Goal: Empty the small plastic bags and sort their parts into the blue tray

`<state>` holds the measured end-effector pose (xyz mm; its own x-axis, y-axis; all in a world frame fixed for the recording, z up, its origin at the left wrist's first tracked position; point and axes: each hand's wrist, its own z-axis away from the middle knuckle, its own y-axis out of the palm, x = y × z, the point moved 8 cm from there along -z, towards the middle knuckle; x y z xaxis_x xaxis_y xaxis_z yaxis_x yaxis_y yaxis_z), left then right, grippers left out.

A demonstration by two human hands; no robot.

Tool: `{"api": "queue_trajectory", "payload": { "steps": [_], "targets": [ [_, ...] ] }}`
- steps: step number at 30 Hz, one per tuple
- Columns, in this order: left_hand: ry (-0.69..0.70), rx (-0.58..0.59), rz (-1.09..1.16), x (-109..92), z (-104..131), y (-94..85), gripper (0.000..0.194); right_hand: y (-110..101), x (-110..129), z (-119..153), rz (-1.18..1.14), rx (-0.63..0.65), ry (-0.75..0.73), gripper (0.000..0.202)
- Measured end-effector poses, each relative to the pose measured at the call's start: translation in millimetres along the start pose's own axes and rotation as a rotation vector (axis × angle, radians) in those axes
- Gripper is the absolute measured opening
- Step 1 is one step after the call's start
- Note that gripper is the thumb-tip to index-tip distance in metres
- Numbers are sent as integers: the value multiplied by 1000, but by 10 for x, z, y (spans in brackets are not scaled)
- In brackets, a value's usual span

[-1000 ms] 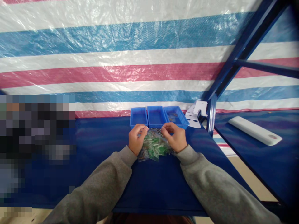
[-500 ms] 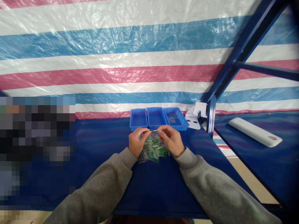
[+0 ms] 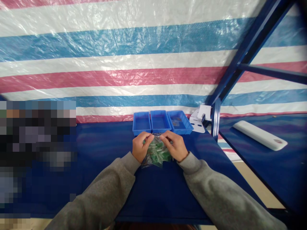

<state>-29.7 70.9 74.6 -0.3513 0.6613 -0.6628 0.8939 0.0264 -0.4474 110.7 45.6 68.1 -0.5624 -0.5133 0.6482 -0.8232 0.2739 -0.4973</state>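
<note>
Left hand [image 3: 141, 145]: thumb and fingertips pinched on one end of small thin piece [image 3: 157, 136]. Clear bags with green contents [image 3: 157, 153] lie on blue table [image 3: 103, 143], below piece, between hands. Three blue trays [image 3: 161, 121] in row just beyond. Right hand [image 3: 174, 145]: fingertips pinched at piece's other end. White cut-out sheets [image 3: 197, 124] beside rightmost tray. Long white object [image 3: 260, 135] farther right.

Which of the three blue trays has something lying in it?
The right-hand blue tray, the one nearest the white cut-out pieces. Small items lie on its floor; no items show in the other two.
</note>
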Motion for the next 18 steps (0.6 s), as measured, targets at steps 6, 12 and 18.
{"api": "queue_trajectory", "payload": {
  "steps": [6,12,18],
  "targets": [
    [39,-11,102,-91,7,-13,13,58,19,-7,28,65,2,42],
    [-78,49,239,25,48,83,11,-37,-48,9,79,-59,57,43],
    [30,54,16,14,24,102,15,-149,-30,19,67,-163,46,38]
  ]
}}
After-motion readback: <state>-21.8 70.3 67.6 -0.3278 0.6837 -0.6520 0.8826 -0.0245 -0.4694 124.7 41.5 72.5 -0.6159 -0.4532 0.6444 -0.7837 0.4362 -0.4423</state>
